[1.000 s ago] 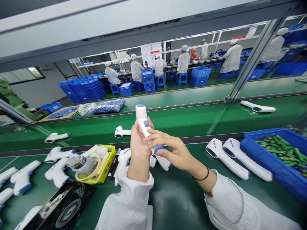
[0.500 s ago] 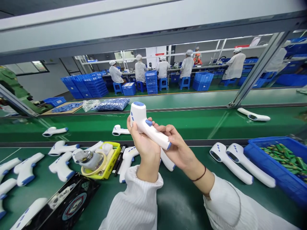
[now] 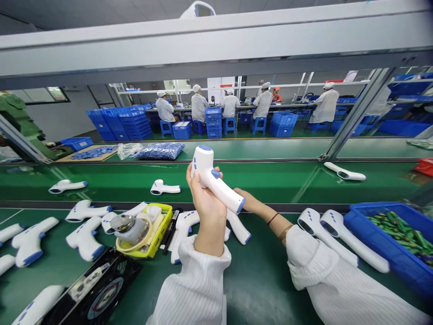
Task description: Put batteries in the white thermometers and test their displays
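Away from the butt of the handle goes the right hand [image 3: 252, 202], reaching forward past it since the earlier frame, while the white plastic pistol-shaped device with blue trim [image 3: 221, 192] stays up in the left hand [image 3: 208, 203]. That left hand is wrapped around the device, palm underneath and fingers closed on its body, holding it above the near edge of the green bench [image 3: 264, 280]. As for the right, its fingers are partly hidden behind the handle end, so I can't tell whether they're spread or pinching anything. Now, the held piece: blue ring on top, blue trigger in place, blue cap at the handle's foot, and the shell looks closed up, at least on the side showing. More white devices lie left of the yellow plastic tray [image 3: 162, 234], and two long-handled ones [image 3: 358, 243] sit beside the blue plastic bin [image 3: 372, 253] of green parts [image 3: 399, 230]. Over on the green belt [image 3: 270, 176], three others rest well apart.
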A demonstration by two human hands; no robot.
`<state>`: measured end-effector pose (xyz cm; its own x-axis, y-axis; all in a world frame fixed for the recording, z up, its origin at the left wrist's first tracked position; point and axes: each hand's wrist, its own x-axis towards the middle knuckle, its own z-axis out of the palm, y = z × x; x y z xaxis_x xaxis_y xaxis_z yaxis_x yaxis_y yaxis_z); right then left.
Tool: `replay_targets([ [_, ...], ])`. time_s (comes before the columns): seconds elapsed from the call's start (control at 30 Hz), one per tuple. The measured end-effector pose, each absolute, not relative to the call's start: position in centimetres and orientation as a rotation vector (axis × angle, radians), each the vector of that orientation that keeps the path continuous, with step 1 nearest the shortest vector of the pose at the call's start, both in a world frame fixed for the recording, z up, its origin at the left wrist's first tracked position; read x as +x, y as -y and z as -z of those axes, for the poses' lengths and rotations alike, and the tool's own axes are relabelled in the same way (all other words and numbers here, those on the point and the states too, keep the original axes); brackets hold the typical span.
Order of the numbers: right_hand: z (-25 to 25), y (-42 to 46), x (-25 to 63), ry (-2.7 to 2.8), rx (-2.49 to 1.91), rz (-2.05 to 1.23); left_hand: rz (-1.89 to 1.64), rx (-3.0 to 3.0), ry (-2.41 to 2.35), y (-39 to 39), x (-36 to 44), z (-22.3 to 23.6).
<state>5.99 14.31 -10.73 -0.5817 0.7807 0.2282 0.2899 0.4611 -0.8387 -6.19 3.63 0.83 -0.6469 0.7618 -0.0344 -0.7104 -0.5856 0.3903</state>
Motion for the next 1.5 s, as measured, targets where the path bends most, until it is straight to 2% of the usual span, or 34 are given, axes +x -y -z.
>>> replay_targets([
  [0.23,3.4,-11.0,10.4,1.723,-0.788,-1.032,-2.176,0.276,-0.459,-3.8,-5.4,0.2],
  [0.37,1.1,-9.7,13.2,1.476,-0.694,-1.014,-2.138,0.322,-0.536,-4.2,-4.2,1.1],
  [0.67,0.4,-9.8,16.0,1.445,-0.76,-0.89,-1.979,0.494,-0.793,-5.4,-2.4,3.3],
  [0.77,0.3,-9.8,16.5,1.432,-0.742,-0.897,-1.81,0.794,-0.98,-5.6,-2.7,3.9],
  [0.93,0.2,-9.7,17.1,1.403,-0.739,-0.909,-1.831,1.433,-1.383,-5.9,-3.3,5.2],
  [1.1,0.3,-9.7,17.2,1.434,-0.756,-0.915,-1.451,1.239,-1.549,-8.0,-4.4,9.0],
  [1.27,0.6,-9.8,16.7,1.422,-0.788,-0.943,-1.471,1.019,-1.509,-9.6,-5.3,11.3],
  [1.4,0.9,-9.7,15.6,1.319,-0.745,-1.107,-1.453,1.098,-1.289,-8.0,-4.0,8.6],
  [1.5,1.4,-9.3,14.5,1.246,-0.634,-1.311,-1.373,1.283,-0.869,-5.6,-2.1,5.5],
])
